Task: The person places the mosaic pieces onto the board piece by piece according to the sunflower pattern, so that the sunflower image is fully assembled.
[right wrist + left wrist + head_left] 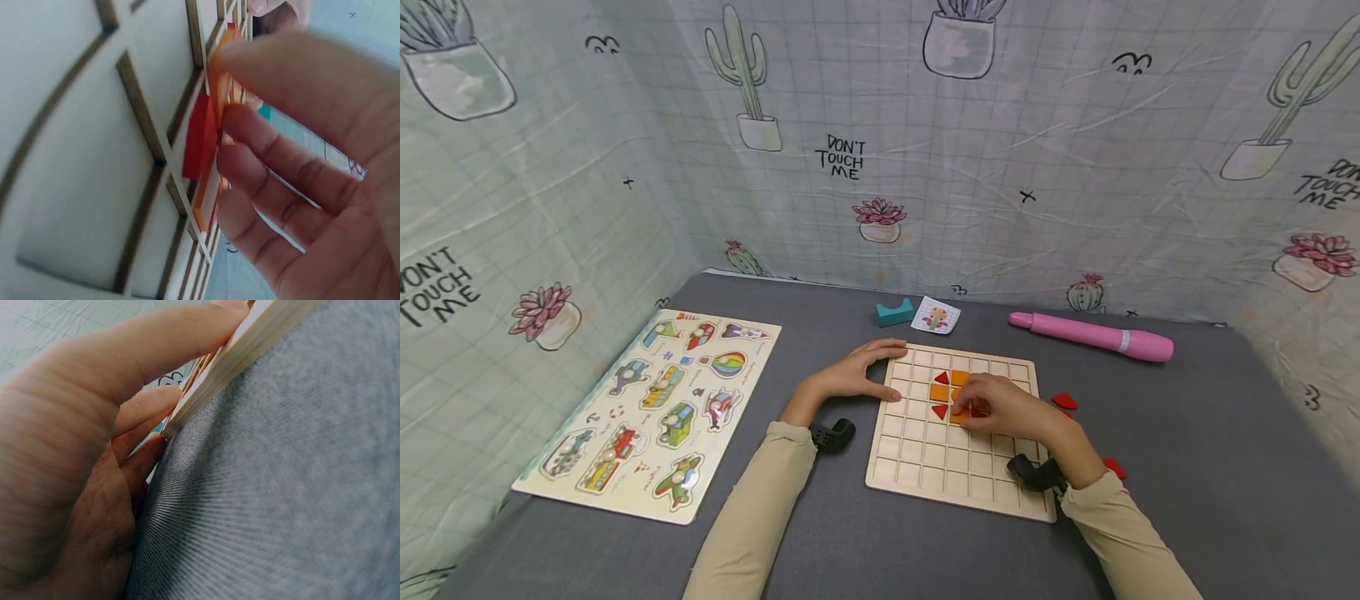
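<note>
**Two hands at a wooden grid board on a grey desk**

A pale wooden grid board lies flat on the grey desk, directly in front of the person. The left hand steadies the board at its far left corner: the thumb lies along the left edge, the fingers curl over the far edge, and the left wrist view shows them pressed against the board's side. The right hand rests over the upper middle cells, fingers bent, fingertips pinching an orange tile that stands on edge in a cell, just beside a red triangle. More orange squares and another red triangle fill neighbouring cells. Loose red pieces lie on the desk right of the board. Farther back are a pink pen-shaped tool, a teal block and a small picture card. A vehicle peg puzzle lies well to the left
</note>
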Demonstrator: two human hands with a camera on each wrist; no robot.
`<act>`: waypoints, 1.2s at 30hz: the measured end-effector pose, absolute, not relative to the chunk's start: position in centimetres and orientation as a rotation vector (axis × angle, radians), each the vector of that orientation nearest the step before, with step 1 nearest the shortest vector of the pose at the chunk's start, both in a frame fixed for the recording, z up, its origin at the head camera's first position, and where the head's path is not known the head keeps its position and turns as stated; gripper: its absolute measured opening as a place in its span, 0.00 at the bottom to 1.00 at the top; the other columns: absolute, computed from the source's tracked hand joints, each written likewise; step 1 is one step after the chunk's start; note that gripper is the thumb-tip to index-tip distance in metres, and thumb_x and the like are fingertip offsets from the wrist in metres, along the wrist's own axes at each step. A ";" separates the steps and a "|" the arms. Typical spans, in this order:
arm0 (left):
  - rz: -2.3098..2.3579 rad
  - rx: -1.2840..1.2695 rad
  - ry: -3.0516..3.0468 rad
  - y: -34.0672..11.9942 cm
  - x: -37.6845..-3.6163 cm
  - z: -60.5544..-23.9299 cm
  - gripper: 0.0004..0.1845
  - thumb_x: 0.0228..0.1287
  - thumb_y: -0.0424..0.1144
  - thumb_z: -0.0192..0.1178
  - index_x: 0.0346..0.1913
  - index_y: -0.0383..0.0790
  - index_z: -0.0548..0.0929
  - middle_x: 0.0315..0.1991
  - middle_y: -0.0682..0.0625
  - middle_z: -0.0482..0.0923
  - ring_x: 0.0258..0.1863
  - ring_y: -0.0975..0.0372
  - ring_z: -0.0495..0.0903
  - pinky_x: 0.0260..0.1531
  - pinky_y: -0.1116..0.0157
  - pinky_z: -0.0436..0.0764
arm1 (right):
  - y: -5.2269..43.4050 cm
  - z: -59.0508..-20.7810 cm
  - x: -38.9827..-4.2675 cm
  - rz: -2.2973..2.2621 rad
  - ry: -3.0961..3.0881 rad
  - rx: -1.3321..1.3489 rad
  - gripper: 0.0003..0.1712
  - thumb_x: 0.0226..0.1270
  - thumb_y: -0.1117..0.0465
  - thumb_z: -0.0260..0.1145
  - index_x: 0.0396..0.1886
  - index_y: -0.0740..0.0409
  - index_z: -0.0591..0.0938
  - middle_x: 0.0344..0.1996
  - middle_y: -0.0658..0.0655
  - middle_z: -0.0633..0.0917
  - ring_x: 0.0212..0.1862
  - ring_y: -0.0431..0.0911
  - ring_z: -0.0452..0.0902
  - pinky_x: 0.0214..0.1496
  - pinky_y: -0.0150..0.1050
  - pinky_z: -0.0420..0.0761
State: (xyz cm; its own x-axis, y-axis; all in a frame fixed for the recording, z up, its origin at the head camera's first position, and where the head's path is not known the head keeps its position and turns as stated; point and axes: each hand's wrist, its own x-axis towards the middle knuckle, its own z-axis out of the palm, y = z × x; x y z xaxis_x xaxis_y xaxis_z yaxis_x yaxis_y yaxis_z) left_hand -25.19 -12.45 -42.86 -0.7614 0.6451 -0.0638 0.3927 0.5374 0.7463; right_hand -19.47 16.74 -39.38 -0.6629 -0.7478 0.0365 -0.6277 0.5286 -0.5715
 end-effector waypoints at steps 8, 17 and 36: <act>1.074 0.877 2.440 -12.6 -25.3 -43.0 0.41 0.58 0.44 0.70 0.73 0.42 0.65 0.76 0.49 0.53 0.76 0.52 0.47 0.72 0.45 0.49 | 16.8 -39.6 -19.6 -0.834 2.549 -1.162 0.04 0.61 0.67 0.70 0.36 0.59 0.85 0.35 0.52 0.80 0.33 0.42 0.71 0.35 0.33 0.74; 1.079 0.886 2.432 -12.4 -25.3 -43.1 0.42 0.58 0.44 0.70 0.73 0.42 0.65 0.76 0.49 0.53 0.76 0.52 0.46 0.72 0.45 0.48 | 17.1 -39.4 -19.3 -0.849 2.555 -1.149 0.04 0.63 0.66 0.69 0.38 0.57 0.85 0.39 0.52 0.80 0.40 0.45 0.74 0.42 0.37 0.77; 1.088 0.895 2.425 -12.7 -25.3 -42.9 0.41 0.58 0.44 0.70 0.73 0.41 0.64 0.76 0.48 0.52 0.76 0.52 0.46 0.72 0.45 0.48 | 22.3 -38.5 -17.7 -1.007 2.578 -1.074 0.04 0.68 0.65 0.66 0.40 0.58 0.85 0.36 0.50 0.82 0.31 0.36 0.71 0.32 0.34 0.76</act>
State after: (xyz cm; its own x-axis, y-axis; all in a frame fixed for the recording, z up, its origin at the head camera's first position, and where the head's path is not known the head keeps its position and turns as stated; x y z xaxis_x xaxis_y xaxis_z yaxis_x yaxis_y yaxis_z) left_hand -25.30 -12.71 -42.87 -0.7458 0.6646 -0.0455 0.4078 0.5094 0.7578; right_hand -17.66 22.25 -38.53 -0.7253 -0.6819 0.0945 -0.5655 0.5119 -0.6467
